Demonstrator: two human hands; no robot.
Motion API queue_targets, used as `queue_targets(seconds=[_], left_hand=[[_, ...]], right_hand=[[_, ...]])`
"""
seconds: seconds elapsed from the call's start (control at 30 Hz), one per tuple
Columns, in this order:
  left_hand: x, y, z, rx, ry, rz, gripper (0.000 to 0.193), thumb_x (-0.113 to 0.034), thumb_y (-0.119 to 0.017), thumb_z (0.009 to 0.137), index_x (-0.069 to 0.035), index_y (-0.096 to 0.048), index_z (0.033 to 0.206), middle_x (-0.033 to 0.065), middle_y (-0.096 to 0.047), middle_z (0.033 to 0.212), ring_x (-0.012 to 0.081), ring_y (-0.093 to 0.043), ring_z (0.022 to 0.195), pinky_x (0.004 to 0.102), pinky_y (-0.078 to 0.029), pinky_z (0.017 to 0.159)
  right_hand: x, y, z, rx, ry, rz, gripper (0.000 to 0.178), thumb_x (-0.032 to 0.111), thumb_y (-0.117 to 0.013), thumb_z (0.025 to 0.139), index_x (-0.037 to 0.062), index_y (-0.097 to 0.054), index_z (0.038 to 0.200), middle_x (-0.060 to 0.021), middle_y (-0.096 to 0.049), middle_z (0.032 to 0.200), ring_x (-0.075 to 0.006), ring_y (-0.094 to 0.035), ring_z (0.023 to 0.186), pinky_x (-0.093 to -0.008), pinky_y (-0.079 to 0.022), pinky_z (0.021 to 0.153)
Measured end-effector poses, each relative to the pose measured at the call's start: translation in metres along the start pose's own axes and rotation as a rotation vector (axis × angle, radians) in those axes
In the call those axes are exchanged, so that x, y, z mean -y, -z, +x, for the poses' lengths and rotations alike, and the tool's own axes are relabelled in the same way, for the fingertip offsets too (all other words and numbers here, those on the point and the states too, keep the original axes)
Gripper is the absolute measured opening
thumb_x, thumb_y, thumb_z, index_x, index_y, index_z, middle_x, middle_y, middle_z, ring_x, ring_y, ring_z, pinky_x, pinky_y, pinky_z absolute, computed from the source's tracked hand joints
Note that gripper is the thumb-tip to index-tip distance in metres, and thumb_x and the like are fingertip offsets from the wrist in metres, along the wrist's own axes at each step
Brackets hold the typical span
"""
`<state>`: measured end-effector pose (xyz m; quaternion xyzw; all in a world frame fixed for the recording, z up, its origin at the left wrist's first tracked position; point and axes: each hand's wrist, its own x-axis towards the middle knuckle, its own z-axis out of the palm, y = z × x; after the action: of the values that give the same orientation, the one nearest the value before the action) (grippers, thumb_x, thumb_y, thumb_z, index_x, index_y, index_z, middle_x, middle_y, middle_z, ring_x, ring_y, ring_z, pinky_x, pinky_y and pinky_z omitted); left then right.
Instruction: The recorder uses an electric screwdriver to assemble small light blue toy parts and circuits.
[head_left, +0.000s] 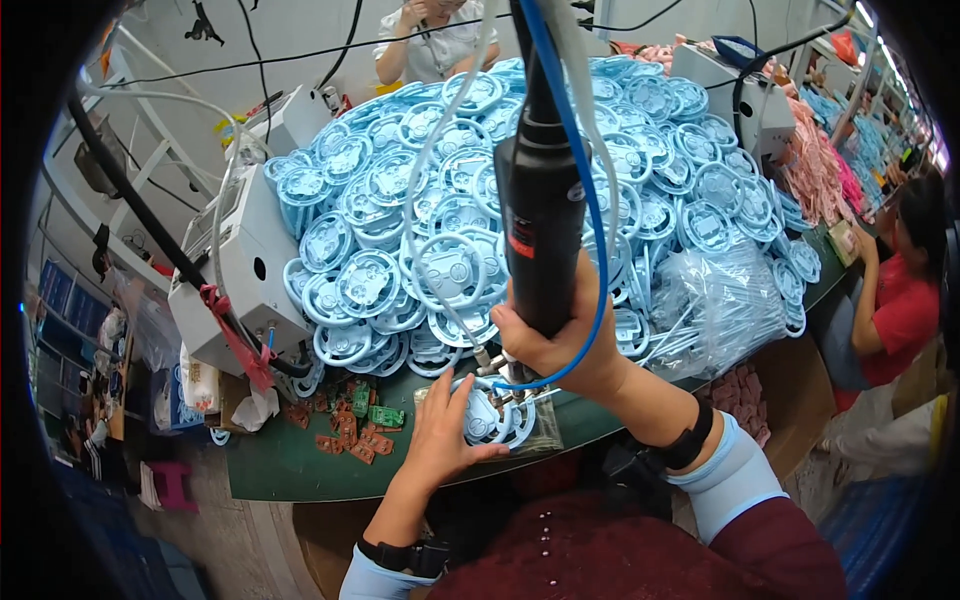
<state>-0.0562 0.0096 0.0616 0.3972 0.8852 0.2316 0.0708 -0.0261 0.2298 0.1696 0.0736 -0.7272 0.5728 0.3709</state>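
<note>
My right hand (565, 335) is wrapped round a black cylindrical hand tool (545, 215) that hangs from above, with a blue hose looping beside it. The tool's lower end, with metal fittings, meets a light blue toy steering wheel (485, 415) at the table's front edge. That wheel lies on a clear-covered mat (545, 432). Beside it my left hand (437, 428) rests, fingers and thumb spread round its left side. The exact contact of the fingertips is partly hidden.
A large heap of light blue toy steering wheels (370, 280) covers the green table (285, 470). Small brown and green parts (355, 420) lie left of my hand. Grey machine boxes (240, 270) stand at left, a clear plastic bag (720, 310) at right. Other people sit opposite and right.
</note>
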Motion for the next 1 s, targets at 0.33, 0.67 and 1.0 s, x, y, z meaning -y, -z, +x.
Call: queue_targets(seconds=[0.33,0.67,1.0], left_hand=[[-0.028,0.018,0.021,0.165,-0.14,-0.013,0.1,-0.036,-0.088,0.06,-0.001,-0.041,0.141,0.0217,-0.038,0.145,0.0409,-0.034,0.137,0.0635,-0.025,0.11],[-0.02,0.002,0.026,0.29,-0.099,0.094,0.095,-0.036,-0.089,0.059,-0.007,-0.046,0.138,0.0187,-0.04,0.143,0.0377,-0.036,0.136,0.0571,-0.028,0.108],[-0.026,0.008,0.027,0.307,-0.034,0.085,0.099,-0.035,-0.09,0.056,-0.007,-0.044,0.139,0.0183,-0.041,0.143,0.0365,-0.038,0.135,0.0546,-0.03,0.105]], right_hand=[[-0.003,0.001,0.004,0.009,0.048,-0.008,0.05,0.01,-0.075,0.079,0.0036,-0.048,0.121,-0.0044,-0.06,0.08,-0.0115,-0.058,0.067,-0.0281,-0.049,0.063],[-0.005,0.002,0.007,0.01,0.1,0.044,0.049,0.008,-0.072,0.08,0.0044,-0.045,0.121,-0.0084,-0.062,0.076,-0.0192,-0.064,0.064,-0.0309,-0.05,0.063],[-0.01,-0.001,0.006,0.01,0.084,0.08,0.055,0.01,-0.076,0.078,0.0005,-0.048,0.124,-0.0068,-0.06,0.085,-0.0124,-0.058,0.069,-0.029,-0.048,0.062]])
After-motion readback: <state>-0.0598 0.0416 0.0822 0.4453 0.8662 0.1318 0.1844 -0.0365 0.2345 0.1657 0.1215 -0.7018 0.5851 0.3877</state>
